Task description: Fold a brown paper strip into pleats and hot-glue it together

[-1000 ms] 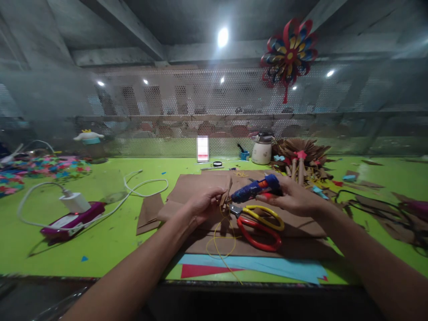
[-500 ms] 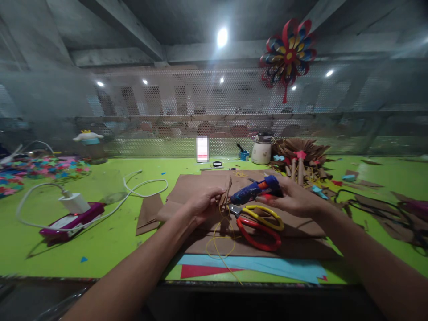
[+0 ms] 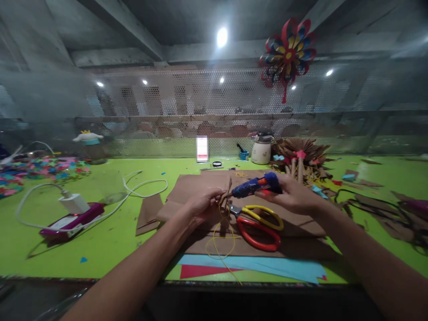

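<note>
My left hand (image 3: 203, 204) pinches a small folded piece of brown paper (image 3: 228, 192) over the middle of the table. From it a thin yellow string (image 3: 219, 240) hangs in loops down to the table edge. A blue glue gun (image 3: 252, 186) is gripped in my right hand (image 3: 296, 195), its nozzle pointing left at the brown paper piece. Below the glue gun lie scissors (image 3: 259, 229) with one yellow and one red handle, their blades partly covered. They rest on stacked brown paper sheets (image 3: 197, 183).
Strips of light blue paper (image 3: 254, 266) and red paper (image 3: 203, 271) lie along the front edge. A purple power strip (image 3: 72, 223) with a white charger sits left. Brown paper crafts (image 3: 301, 154), a white jar (image 3: 261, 149) and a black cable (image 3: 368, 200) are at right.
The glue gun in my right hand has tilted slightly, its nozzle rising a little against the brown paper piece. My left hand has hardly moved.
</note>
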Action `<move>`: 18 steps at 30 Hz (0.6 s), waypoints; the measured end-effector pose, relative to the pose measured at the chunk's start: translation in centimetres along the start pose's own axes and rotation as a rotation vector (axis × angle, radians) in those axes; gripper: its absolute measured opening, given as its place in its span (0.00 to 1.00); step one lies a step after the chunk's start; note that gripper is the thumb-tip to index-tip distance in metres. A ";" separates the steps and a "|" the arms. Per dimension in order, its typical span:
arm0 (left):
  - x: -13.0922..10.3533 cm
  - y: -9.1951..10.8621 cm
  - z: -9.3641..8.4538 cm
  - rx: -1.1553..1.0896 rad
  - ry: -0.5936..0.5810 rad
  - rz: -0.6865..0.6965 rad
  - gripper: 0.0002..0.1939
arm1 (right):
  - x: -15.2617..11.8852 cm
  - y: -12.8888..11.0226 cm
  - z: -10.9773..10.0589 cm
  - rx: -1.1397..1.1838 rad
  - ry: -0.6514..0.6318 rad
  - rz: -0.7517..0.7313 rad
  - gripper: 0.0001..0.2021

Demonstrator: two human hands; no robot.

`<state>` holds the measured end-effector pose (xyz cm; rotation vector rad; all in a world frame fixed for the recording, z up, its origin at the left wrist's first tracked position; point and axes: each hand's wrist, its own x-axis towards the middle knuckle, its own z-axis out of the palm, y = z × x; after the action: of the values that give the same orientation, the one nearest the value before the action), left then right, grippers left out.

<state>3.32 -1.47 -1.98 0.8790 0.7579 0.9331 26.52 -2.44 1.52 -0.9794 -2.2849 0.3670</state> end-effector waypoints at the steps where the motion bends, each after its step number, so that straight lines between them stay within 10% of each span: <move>1: 0.0 0.0 0.0 -0.003 0.007 0.001 0.04 | -0.1 0.0 0.0 -0.001 0.001 0.000 0.15; 18: 0.1 0.0 0.0 0.007 0.015 0.007 0.04 | -0.4 -0.2 0.2 0.176 -0.134 0.000 0.11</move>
<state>3.29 -1.38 -1.98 0.8819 0.7715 0.9451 26.49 -2.86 1.26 -0.8893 -2.3241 0.6396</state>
